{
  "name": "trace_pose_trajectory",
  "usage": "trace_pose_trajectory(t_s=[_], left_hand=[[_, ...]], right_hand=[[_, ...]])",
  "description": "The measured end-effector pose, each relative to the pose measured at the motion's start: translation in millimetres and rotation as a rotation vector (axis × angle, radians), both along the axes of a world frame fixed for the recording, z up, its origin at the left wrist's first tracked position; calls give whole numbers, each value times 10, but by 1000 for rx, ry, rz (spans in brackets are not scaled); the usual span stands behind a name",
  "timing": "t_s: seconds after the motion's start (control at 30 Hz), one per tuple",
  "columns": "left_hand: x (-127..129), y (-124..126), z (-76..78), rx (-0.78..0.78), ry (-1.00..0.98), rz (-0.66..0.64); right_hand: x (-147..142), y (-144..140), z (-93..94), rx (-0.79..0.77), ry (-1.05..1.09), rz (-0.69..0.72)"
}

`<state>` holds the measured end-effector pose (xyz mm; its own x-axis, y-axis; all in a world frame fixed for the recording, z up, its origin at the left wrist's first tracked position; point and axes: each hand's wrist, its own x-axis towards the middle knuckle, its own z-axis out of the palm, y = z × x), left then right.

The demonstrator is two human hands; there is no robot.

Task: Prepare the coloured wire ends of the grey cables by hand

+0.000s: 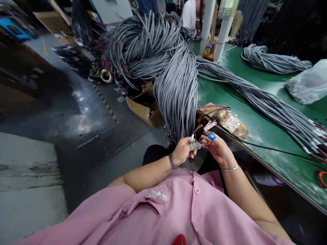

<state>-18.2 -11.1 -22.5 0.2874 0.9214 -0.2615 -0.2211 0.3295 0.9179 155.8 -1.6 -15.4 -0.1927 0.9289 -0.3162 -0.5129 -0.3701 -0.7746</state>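
My left hand [184, 149] is closed around the end of a grey cable, and its thumb wears a grey cover [195, 146]. Thin coloured wires [203, 144] fan out from this grip toward my right hand [218, 149]. The right fingers are curled at the wire tips, with a blue cover [212, 136] on one finger. Just above the hands, orange and red wire ends [198, 128] stick up beside a white sleeve. A pale pink clip [209, 125] sits at the bench edge. The exact pinch of the right fingertips is partly hidden.
A big heap of grey cables [178, 88] hangs down in front of me. More cable bundles [255, 90] lie along the green bench [270, 149], with a plastic bag [310, 83] at right. An open cardboard box [143, 110] stands on the floor. Someone in white [188, 15] is behind.
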Motion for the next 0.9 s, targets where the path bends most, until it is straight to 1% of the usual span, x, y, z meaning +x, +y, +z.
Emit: trace_pose_trajectory(t_s=[0.1, 0.17, 0.27, 0.4, 0.5, 0.57, 0.63, 0.73, 0.8, 0.9], left_hand=[[2, -3, -10, 2, 7, -10], [3, -7, -9, -2, 13, -15], [3, -5, -3, -12, 20, -18], [-1, 3, -14, -7, 9, -15], [-2, 0, -32, 14, -6, -17], [-6, -9, -37, 27, 3, -27], [-17, -21, -34, 60, 42, -69], [-47, -26, -16, 120, 87, -142], [-69, -12, 2, 112, 55, -129], [-93, 37, 40, 58, -70, -62]], right_hand=[[-99, -50, 66, 96, -88, 33], [-150, -54, 76, 142, -126, 14], [-196, -46, 49, 157, -142, -20], [-218, -39, -7, 133, -123, -69], [-217, -35, -30, 64, -70, -54], [-212, -33, -34, -17, -28, -7], [-205, -36, -28, -83, 2, 60], [-182, -41, -11, -77, 25, 138], [-146, -30, -9, -45, 47, 128], [-57, 29, -12, -48, 113, 22]])
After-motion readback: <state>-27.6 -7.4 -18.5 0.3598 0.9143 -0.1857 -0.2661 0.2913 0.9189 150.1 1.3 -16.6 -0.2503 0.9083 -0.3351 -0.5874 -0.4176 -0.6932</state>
